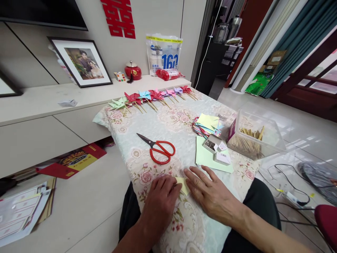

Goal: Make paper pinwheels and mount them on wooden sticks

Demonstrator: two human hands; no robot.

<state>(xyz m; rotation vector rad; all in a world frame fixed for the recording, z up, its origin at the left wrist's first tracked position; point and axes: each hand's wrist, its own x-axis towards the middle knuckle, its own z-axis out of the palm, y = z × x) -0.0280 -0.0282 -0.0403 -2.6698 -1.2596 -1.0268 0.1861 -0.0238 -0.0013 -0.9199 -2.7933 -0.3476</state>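
Two hands met over one small yellow paper point(183, 185) lying flat on the floral tablecloth point(163, 123), close to the near edge of the table. The left hand point(160, 200) lay on it with fingers curled down, pressing its left side; the right hand point(207, 191) lay beside it with fingers spread flat, fingertips touching the paper's right side. Neither seemed to pinch it, though most of the sheet was covered. A clean crease probably wanted the left hand as anchor while the right fingertips ran along the fold. The red-handled scissors point(159, 149) lay closed just beyond, with bare cloth around them. To the right sat a green sheet point(204, 158) carrying small boxes point(217, 149), then a clear tub of sticks point(252, 138) near the table's right edge. A row of pinwheels point(152, 96) lined the far edge, well apart.
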